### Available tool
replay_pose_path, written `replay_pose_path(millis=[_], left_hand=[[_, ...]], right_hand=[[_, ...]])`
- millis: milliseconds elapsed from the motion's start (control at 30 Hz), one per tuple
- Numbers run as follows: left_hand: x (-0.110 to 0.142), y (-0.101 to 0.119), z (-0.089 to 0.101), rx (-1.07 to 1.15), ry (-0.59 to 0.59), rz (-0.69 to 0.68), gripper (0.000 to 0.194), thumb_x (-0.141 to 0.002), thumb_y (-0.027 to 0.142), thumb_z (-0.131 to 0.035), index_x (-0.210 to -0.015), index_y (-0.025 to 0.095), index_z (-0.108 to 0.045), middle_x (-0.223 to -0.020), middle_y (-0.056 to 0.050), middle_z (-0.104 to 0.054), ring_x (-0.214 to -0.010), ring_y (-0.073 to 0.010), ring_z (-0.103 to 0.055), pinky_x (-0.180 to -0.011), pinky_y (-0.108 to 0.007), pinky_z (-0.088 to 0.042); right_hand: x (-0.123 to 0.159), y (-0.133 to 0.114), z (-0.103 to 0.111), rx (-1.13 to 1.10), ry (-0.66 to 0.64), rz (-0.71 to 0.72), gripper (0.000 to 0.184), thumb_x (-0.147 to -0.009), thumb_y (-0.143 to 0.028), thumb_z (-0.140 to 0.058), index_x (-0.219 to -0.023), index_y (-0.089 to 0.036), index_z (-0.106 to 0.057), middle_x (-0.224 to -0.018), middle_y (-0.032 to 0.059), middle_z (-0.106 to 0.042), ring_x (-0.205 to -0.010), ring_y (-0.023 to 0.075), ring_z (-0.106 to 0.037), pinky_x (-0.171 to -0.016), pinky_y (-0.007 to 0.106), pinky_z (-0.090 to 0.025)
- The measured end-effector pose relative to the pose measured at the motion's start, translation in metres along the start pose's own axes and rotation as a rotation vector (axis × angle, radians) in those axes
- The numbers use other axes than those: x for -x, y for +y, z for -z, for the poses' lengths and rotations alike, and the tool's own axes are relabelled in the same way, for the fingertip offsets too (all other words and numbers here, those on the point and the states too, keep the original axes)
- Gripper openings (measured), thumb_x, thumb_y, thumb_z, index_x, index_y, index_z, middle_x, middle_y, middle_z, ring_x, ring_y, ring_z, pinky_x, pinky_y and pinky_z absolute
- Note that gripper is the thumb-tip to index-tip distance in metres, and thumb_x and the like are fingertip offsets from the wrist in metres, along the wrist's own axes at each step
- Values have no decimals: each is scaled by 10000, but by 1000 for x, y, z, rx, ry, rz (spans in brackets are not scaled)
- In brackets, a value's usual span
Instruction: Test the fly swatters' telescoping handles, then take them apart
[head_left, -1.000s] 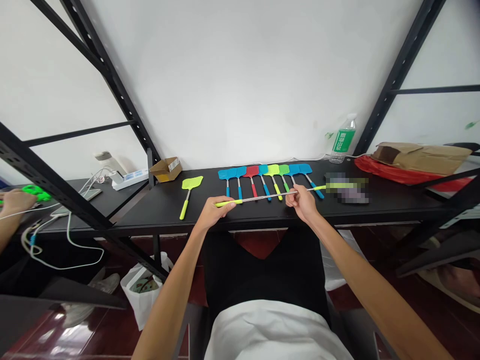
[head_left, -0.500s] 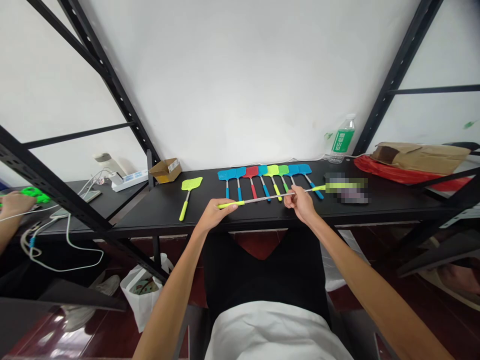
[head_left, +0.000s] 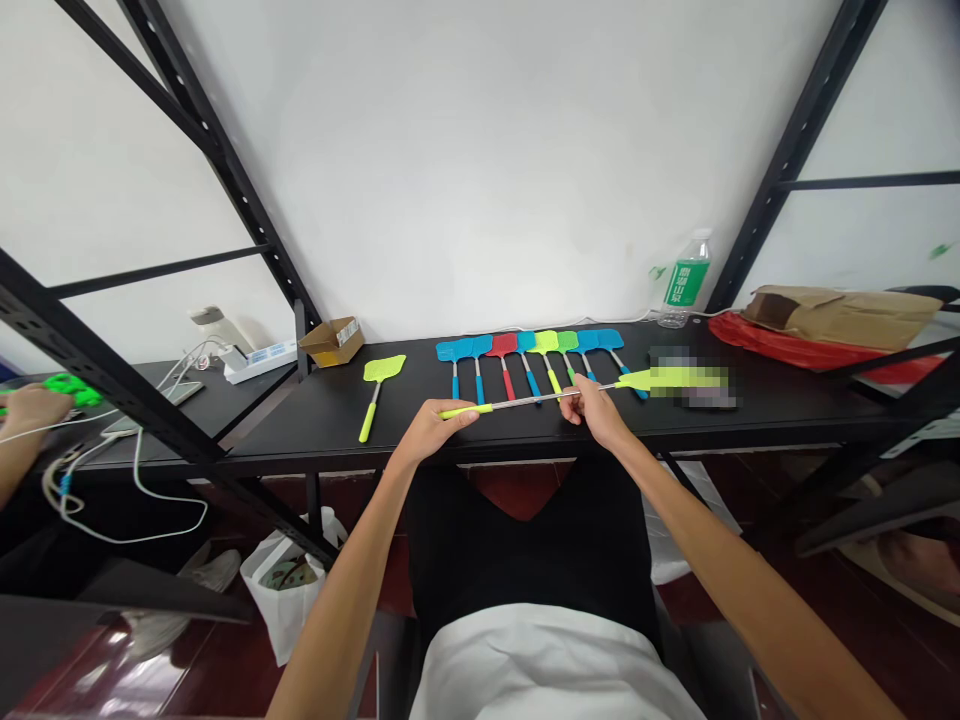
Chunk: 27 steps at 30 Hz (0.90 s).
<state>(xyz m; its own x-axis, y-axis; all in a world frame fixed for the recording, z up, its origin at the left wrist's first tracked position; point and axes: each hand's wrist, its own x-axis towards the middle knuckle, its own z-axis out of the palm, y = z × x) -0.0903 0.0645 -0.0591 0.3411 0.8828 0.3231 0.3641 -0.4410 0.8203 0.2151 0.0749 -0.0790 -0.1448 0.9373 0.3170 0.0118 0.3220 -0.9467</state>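
Note:
A yellow-green fly swatter (head_left: 517, 401) with an extended metal rod lies level across both hands, above the table's front part. My left hand (head_left: 435, 428) is closed round its handle. Farther along, my right hand (head_left: 590, 405) grips the rod near the head, which points right and is partly pixelated. Behind them several swatters rest in a row: blue ones at the left (head_left: 465, 348), a red swatter (head_left: 503, 346), a yellow-green swatter (head_left: 546, 343), a green swatter (head_left: 568, 342) and more blue ones (head_left: 604, 340). Another yellow-green swatter (head_left: 384, 370) lies apart at the left.
A small cardboard box (head_left: 331, 343) sits at the back left, near a white power strip (head_left: 261, 360). At the right stand a water bottle (head_left: 685, 281) and a brown paper bag (head_left: 840, 318) on red material. Another person's hand (head_left: 39, 404) holds something green at far left.
The held swatter has rolled, so its head shows broader now. My right hand has shifted slightly left along with the rod, and my left hand has moved slightly right.

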Motion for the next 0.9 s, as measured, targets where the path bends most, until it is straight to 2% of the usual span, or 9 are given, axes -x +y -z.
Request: replay_pose_path(millis=[200,433,767,900], left_hand=[[0,0,0,-12,-23,8,427,-858,510,-690,-1008,128,-810,-701,-9,-599,-630,-110,-386,-583,-243,-273],[-1,2,-1,-25,-29,-15,432,-854,525,-680,-960,127,-811,-711,-23,-625,-609,-116,-407,-564,-242,-293],[-3,-1,-3,-15,-63,0,432,-844,523,-693,-956,123,-810,-688,-10,-604,-599,-108,-399,-558,-239,-277],[-3,-2,-1,7,-45,11,422,-829,514,-714,-953,123,-814,-714,-24,-637,-612,-114,-422,-565,-240,-288]], right_hand=[[2,-4,-2,70,-17,8,745,-1004,-635,-274,-470,-193,-545,-486,43,-509,-469,134,-431,-536,305,-348],[1,4,-3,146,-61,31,795,-973,-729,-249,-479,-198,-575,-475,42,-520,-464,138,-451,-530,307,-350],[8,-2,-9,272,-137,62,772,-1036,-614,-187,-519,-200,-586,-473,29,-494,-479,145,-460,-554,313,-336],[9,0,-9,286,-144,84,747,-1033,-610,-219,-534,-202,-597,-488,26,-504,-498,152,-464,-563,310,-337]])
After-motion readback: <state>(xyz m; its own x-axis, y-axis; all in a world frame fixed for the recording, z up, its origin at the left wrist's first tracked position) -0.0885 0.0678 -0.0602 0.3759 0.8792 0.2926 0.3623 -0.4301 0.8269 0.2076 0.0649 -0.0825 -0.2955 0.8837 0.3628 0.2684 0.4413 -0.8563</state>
